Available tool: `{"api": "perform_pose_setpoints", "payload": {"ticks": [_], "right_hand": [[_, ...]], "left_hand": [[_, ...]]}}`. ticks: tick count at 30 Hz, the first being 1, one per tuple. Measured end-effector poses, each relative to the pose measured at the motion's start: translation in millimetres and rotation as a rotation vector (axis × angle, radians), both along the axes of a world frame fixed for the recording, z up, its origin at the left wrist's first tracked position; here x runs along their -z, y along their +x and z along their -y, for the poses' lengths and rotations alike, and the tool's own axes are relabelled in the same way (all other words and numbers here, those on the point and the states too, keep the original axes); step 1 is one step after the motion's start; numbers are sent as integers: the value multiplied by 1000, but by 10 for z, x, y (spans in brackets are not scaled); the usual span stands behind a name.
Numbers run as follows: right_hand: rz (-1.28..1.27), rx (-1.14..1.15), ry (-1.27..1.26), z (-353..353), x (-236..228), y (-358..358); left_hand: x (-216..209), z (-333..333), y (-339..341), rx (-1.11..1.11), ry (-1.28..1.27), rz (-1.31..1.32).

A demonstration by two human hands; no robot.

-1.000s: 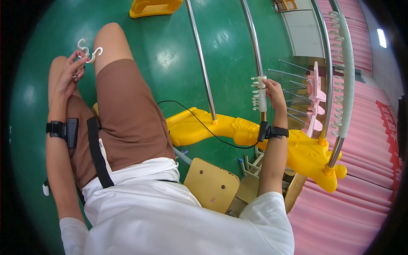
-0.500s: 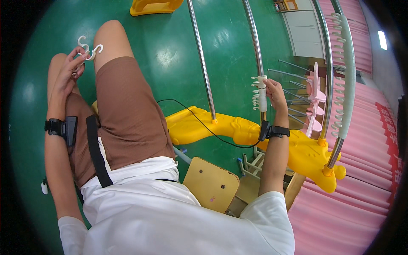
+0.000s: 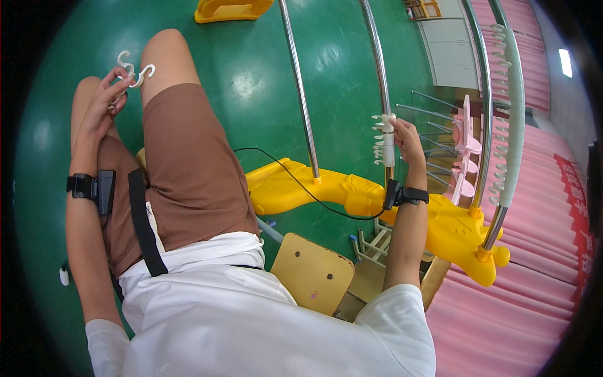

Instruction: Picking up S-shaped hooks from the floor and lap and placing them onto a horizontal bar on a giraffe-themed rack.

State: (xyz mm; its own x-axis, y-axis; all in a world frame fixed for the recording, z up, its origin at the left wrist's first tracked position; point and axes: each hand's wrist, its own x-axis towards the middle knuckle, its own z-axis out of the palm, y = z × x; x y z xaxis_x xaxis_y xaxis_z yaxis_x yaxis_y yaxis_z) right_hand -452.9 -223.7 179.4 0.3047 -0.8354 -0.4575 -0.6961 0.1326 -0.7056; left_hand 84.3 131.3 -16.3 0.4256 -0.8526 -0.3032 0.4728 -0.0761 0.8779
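Near my knees, my left hand (image 3: 103,103) pinches white plastic hooks (image 3: 146,72). Two curved ends stick out past the fingertips, one on each side. At the right, my right hand (image 3: 408,141) has its fingers closed at the upper end of a white stack of hook rings (image 3: 387,141). That stack sits around a chrome pole (image 3: 375,56), its small hooks pointing left. The fingertips touch the top ring of the stack, which stands slightly apart from the lower ones. Black straps with small devices are on both wrists.
A yellow animal-shaped plastic base (image 3: 352,191) carries the poles. Another pole (image 3: 298,94) stands to the left. A long pale sleeve of hooks (image 3: 514,113) covers the pole at right. Beside me are a wooden chair (image 3: 312,270), pink chairs (image 3: 463,135) and a pink curtain (image 3: 502,314).
The hands and the hooks they hold have barely moved; the whole view has shifted very slightly.
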Motion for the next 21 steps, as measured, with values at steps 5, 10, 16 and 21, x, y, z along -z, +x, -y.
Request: {"api": "perform_pose_setpoints", "payload": {"ticks": [5,10,16,21], "right_hand": [[13,-17,26,20,11,-22],[21,-2,28,7,3,-21],[29,15,49,29,6,-25],[26,18,28,55,57,-53]], "left_hand": [[-19,-8,-2,-5,-7,1],[18,-5,21,9,4,6],[23,-7,25,3,-7,1],[20,-8,18,2,3,17]]}}
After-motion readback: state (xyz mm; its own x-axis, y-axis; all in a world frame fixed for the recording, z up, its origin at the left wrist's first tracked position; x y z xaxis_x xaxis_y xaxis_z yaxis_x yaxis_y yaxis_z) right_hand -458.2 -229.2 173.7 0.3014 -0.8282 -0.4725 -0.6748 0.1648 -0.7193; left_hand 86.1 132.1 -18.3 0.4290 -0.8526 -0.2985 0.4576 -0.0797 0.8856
